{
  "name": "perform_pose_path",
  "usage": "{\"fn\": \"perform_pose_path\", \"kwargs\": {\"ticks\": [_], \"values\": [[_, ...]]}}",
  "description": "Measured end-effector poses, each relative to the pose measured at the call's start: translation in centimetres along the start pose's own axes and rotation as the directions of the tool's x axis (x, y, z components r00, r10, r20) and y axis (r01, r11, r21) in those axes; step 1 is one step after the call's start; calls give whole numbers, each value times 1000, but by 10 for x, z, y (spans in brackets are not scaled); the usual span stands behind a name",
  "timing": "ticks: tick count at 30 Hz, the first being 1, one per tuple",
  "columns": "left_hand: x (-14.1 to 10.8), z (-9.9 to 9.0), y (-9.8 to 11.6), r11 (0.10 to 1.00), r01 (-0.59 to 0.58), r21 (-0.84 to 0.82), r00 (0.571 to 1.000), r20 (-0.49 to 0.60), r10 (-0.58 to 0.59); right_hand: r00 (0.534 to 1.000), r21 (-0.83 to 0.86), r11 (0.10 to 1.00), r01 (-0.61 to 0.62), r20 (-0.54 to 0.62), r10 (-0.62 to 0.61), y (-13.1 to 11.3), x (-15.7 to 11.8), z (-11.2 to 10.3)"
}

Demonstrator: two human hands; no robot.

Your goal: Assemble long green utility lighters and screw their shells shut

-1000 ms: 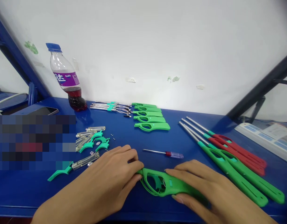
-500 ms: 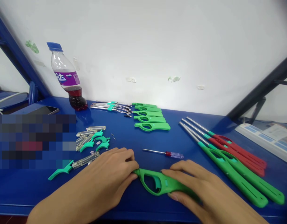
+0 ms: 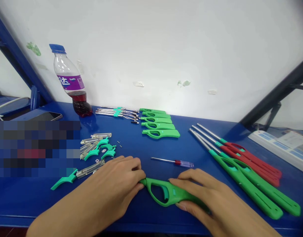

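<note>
A green lighter handle (image 3: pixel 171 193) with a teal trigger in its loop is held between both hands, just above the blue table. My left hand (image 3: pixel 125 179) pinches its narrow tip, fingers closed. At the wider end, my right hand (image 3: pixel 200 191) grips the body between thumb and fingers. Beyond the handle lies a screwdriver (image 3: pixel 172 161) with a clear purple grip. To the left of my left hand are clear fuel tanks (image 3: pixel 91 169) and teal triggers (image 3: pixel 65 179). The handle's far right end is hidden by my right hand.
Several green handle shells (image 3: pixel 161 134) lie in a row near the wall, beside metal lighter rods (image 3: pixel 112 112) with wires. Long green lighters (image 3: pixel 250 187) and red ones (image 3: pixel 255 161) lie at right, near a power strip (image 3: pixel 277 148). A drink bottle (image 3: pixel 70 82) stands back left, near a phone (image 3: pixel 51 116).
The green handle and both hands have shifted very slightly to the left. The grip of each hand is the same, and the other things lie as before.
</note>
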State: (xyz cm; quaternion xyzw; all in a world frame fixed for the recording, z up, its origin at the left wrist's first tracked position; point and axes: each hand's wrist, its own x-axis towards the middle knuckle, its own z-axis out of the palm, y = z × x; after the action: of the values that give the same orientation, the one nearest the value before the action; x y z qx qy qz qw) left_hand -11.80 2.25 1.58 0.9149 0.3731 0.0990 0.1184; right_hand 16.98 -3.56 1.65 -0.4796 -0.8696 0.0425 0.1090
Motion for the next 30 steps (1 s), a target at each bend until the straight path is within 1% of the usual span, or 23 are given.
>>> {"fn": "perform_pose_path", "kwargs": {"ticks": [4,8,14,16,20,22,28,30], "values": [[-1,0,0,1000,-8,1,1000,-9,8,999,2,1000,8,-34,-8,2,0,0],[1,0,2,1000,-3,1,1000,-5,3,1000,19,1000,10,-27,-10,3,-2,-1],[5,-4,7,999,-24,23,1000,6,24,999,88,996,-33,-15,34,3,0,2],[6,-5,8,999,-23,29,1000,17,23,999,123,991,-53,2,53,2,1,3],[6,-6,8,1000,-15,23,1000,17,15,992,181,977,-113,78,100,0,3,0],[5,-5,7,1000,-10,19,1000,17,10,989,188,974,-130,90,114,-2,4,-2],[4,-1,10,998,-40,58,999,6,40,995,160,982,-100,-9,103,-6,6,-1],[6,0,11,997,-36,69,999,15,35,993,153,982,-111,-11,114,-6,7,-1]]}}
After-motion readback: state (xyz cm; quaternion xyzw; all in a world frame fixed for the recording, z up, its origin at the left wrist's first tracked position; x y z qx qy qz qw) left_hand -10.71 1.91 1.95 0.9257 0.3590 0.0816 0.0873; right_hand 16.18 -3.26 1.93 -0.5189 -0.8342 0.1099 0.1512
